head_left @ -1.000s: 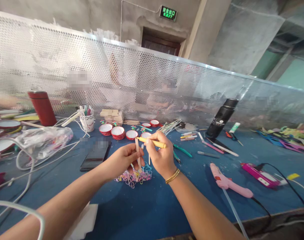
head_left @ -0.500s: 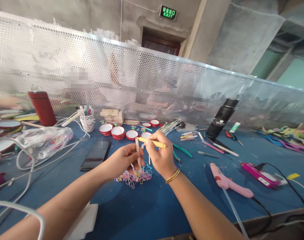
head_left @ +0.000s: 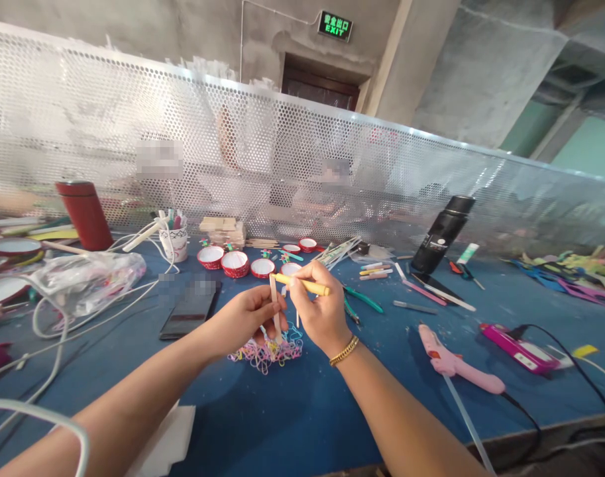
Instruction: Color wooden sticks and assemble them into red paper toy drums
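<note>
Between thumb and fingers, my left hand [head_left: 255, 311] pinches a flat wooden stick [head_left: 274, 301], held nearly upright. My right hand [head_left: 322, 301] grips a yellow marker [head_left: 307, 283] like a pen, its tip at the top end of the stick. Below both hands lies a heap of pastel rubber bands [head_left: 267, 354] on the blue tabletop [head_left: 282, 417]. A thin pale stick [head_left: 297, 317] shows between the hands; what supports it I cannot make out. Just beyond are red-rimmed round cups with white insides [head_left: 235, 262].
A phone [head_left: 190, 311] lies left of my hands. Green-handled pliers [head_left: 364, 298] and a pink glue gun [head_left: 456, 368] lie to the right, with a black bottle [head_left: 442, 235] behind. Loose white cables [head_left: 58, 344] cross the left side. A perforated metal screen [head_left: 302, 165] closes off the back.
</note>
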The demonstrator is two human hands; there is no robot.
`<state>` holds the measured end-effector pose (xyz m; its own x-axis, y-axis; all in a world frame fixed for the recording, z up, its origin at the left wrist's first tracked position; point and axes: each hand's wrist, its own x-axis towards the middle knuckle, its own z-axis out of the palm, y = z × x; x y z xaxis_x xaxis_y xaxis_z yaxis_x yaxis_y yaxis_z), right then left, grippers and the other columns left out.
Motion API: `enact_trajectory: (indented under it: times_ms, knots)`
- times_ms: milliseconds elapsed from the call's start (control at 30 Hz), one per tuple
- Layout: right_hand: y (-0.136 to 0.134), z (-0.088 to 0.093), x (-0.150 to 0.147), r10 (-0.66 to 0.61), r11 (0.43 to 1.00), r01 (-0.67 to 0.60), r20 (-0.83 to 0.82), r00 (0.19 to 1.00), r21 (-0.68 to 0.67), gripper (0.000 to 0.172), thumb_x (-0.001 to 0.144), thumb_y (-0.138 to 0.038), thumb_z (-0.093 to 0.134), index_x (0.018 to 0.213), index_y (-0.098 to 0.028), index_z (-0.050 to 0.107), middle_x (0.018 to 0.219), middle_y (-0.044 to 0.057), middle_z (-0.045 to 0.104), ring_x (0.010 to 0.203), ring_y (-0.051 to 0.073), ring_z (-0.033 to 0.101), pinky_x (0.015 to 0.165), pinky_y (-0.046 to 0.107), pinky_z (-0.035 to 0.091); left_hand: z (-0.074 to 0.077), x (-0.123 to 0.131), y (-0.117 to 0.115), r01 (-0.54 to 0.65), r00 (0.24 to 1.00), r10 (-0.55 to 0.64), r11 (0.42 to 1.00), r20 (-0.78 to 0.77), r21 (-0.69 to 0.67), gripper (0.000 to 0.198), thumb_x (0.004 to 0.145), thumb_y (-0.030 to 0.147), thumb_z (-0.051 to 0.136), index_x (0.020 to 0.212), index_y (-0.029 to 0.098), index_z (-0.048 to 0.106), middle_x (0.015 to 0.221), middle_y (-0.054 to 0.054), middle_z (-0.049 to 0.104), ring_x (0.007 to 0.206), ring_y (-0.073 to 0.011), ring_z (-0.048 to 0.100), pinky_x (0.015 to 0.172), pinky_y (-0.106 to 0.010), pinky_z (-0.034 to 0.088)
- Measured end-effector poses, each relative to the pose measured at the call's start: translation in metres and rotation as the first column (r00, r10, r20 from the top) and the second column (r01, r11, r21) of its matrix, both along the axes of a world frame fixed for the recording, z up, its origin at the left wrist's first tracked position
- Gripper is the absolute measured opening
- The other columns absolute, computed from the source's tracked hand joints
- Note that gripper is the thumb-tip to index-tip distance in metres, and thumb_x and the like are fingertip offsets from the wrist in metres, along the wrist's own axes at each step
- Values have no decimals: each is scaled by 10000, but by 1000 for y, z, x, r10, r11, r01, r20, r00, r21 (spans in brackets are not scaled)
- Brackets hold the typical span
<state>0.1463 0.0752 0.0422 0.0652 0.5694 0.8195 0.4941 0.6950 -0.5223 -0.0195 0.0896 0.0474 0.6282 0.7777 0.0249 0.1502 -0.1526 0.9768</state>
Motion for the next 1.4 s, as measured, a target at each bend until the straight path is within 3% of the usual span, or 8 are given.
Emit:
enact_trajectory:
  times_ms: [1400]
  knots:
    - [-1, -1, 0, -19, 1000, 19, -8, 1000, 15, 116, 871, -237, 555, 760, -221, 527, 757, 13, 616, 739, 168, 578, 696, 309, 470, 3, 1, -2, -17, 1000, 17, 1000, 2, 5, 290, 863, 467, 604, 853, 192, 509, 778, 5, 642, 562, -88, 574, 481, -198, 441]
